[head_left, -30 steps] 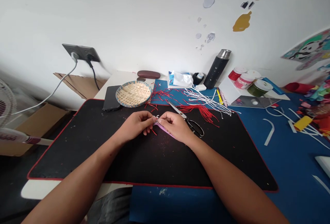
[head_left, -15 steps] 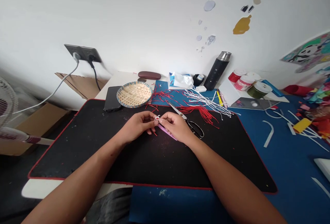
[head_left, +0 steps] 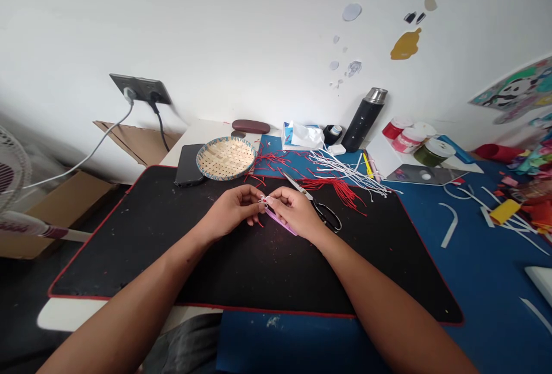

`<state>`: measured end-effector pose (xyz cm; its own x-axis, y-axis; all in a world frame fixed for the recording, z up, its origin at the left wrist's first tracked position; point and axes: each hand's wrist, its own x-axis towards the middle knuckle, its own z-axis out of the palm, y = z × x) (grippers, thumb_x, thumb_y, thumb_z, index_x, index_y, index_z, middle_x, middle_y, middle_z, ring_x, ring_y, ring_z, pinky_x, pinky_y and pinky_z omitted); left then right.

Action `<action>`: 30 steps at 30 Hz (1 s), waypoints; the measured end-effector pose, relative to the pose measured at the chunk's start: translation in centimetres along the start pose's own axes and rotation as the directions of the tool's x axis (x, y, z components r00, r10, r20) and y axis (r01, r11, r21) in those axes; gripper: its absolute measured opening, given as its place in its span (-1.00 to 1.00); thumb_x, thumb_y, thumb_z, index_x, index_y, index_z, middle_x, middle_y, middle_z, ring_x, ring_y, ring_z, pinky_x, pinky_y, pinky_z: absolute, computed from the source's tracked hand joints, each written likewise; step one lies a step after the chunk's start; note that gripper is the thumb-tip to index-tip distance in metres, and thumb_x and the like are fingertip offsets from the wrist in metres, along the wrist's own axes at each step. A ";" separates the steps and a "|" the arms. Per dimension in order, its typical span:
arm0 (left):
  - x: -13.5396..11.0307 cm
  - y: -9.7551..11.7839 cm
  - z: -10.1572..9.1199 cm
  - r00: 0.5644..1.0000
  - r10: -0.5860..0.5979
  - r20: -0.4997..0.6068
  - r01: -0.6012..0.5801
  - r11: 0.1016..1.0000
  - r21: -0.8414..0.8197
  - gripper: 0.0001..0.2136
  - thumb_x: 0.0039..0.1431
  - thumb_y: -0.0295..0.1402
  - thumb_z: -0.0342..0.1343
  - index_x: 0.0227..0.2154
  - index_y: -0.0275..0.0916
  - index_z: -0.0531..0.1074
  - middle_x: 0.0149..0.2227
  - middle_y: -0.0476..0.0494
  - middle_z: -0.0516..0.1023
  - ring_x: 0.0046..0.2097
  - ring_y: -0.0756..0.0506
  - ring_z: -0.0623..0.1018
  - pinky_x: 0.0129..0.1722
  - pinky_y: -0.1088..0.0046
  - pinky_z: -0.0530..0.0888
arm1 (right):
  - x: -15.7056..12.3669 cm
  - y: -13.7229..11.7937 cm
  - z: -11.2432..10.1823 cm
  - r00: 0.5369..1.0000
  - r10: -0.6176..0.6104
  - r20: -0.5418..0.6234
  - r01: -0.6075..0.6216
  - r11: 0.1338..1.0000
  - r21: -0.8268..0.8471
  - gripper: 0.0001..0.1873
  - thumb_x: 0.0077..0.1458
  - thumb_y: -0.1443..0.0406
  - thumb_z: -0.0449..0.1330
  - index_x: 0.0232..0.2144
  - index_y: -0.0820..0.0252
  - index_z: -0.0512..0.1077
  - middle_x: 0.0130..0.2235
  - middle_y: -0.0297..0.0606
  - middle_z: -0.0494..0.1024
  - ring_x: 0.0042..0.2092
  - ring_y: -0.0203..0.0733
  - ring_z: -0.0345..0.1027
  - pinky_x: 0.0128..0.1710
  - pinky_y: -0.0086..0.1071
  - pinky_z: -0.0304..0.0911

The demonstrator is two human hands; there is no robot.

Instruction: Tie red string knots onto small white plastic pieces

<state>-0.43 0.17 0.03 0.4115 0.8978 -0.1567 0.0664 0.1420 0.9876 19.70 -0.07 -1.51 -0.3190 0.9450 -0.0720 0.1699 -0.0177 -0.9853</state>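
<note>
White cord (head_left: 261, 197) — partly behind fingertips (head_left: 259, 208)

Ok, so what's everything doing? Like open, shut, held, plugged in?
Left hand: pinching a small knotted cord
Right hand: pinching the same piece
Scissors: lying down, partly hidden; can't tell if open
Red cords: loose, heaped
Basket: right way up
Flask: cap on
Jars: lids on
Socket: two plugs in
Fan: can't tell if running
</note>
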 end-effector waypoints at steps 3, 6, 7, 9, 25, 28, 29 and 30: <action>0.0 0.0 0.0 1.000 -0.016 0.005 0.017 0.999 -0.042 -0.71 0.07 -0.26 0.40 -0.23 -0.28 0.49 -0.38 -0.04 0.61 -0.48 -0.01 0.57 -0.45 0.46 0.49 | 0.0 0.1 0.0 1.000 -0.009 0.000 0.009 1.000 -0.007 -0.75 0.22 0.10 0.23 -0.29 0.17 0.48 -0.49 -0.40 0.46 -0.54 -0.33 0.22 -0.55 -0.45 0.12; 0.1 -0.1 0.1 0.999 -0.041 0.003 0.041 0.995 -0.092 -0.70 0.04 -0.27 0.41 -0.24 -0.28 0.49 -0.39 -0.05 0.62 -0.49 -0.01 0.56 -0.47 0.47 0.47 | -0.2 0.1 0.0 1.000 -0.017 -0.002 0.017 1.000 -0.022 -0.75 0.23 0.10 0.22 -0.27 0.17 0.48 -0.44 -0.36 0.53 -0.54 -0.35 0.22 -0.55 -0.44 0.12; 0.2 -0.1 0.1 0.999 -0.050 0.002 0.050 0.993 -0.108 -0.70 0.03 -0.28 0.41 -0.24 -0.28 0.49 -0.40 -0.05 0.62 -0.49 -0.01 0.56 -0.47 0.47 0.47 | -0.2 0.1 0.0 1.000 -0.019 -0.005 0.019 0.999 -0.032 -0.75 0.24 0.10 0.22 -0.27 0.17 0.48 -0.43 -0.35 0.55 -0.55 -0.35 0.23 -0.55 -0.44 0.12; 0.2 -0.2 0.2 0.998 -0.067 0.000 0.066 0.989 -0.134 -0.70 0.01 -0.29 0.42 -0.25 -0.28 0.49 -0.41 -0.05 0.63 -0.50 0.00 0.55 -0.49 0.48 0.45 | -0.3 0.1 0.1 1.000 -0.026 -0.016 0.025 0.998 -0.051 -0.75 0.24 0.10 0.22 -0.26 0.17 0.48 -0.41 -0.34 0.56 -0.54 -0.35 0.23 -0.55 -0.44 0.12; 0.3 -0.2 0.3 0.999 -0.054 -0.002 0.053 0.985 -0.163 -0.70 0.03 -0.28 0.42 -0.26 -0.28 0.48 -0.41 -0.03 0.62 -0.50 0.01 0.55 -0.48 0.50 0.42 | -0.2 -0.7 -0.2 0.999 0.033 0.006 -0.034 0.994 0.101 -0.68 0.23 0.03 0.22 -0.26 0.16 0.44 -0.57 -0.47 0.39 -0.59 -0.37 0.18 -0.60 -0.47 0.05; 0.2 -0.2 0.4 0.998 -0.059 0.015 0.061 0.986 -0.155 -0.71 0.03 -0.27 0.43 -0.26 -0.28 0.49 -0.39 -0.05 0.63 -0.49 0.00 0.56 -0.48 0.50 0.42 | -0.2 -0.7 -0.3 0.999 0.038 0.007 -0.039 0.993 0.109 -0.69 0.21 0.03 0.24 -0.28 0.16 0.43 -0.57 -0.47 0.38 -0.59 -0.36 0.18 -0.59 -0.47 0.04; 0.2 -0.2 0.3 0.998 -0.063 0.018 0.065 0.986 -0.156 -0.70 0.03 -0.27 0.43 -0.26 -0.28 0.50 -0.39 -0.05 0.63 -0.48 0.00 0.57 -0.48 0.50 0.42 | -0.2 -0.8 -0.3 0.999 0.037 0.005 -0.038 0.994 0.107 -0.69 0.21 0.03 0.24 -0.29 0.15 0.43 -0.57 -0.48 0.38 -0.59 -0.36 0.18 -0.59 -0.47 0.05; 0.2 -0.3 0.3 0.998 -0.068 0.019 0.070 0.984 -0.161 -0.70 0.02 -0.26 0.44 -0.27 -0.28 0.50 -0.40 -0.06 0.63 -0.48 0.00 0.57 -0.48 0.49 0.42 | -0.2 -0.8 -0.3 0.999 0.035 0.003 -0.035 0.994 0.104 -0.69 0.20 0.03 0.24 -0.30 0.15 0.42 -0.57 -0.48 0.38 -0.59 -0.36 0.18 -0.59 -0.46 0.05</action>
<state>-0.10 0.19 -0.25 0.4232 0.8781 -0.2231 -0.0524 0.2696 0.9615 19.93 -0.17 -0.67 -0.3158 0.9427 -0.1072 0.0833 -0.0850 -0.9929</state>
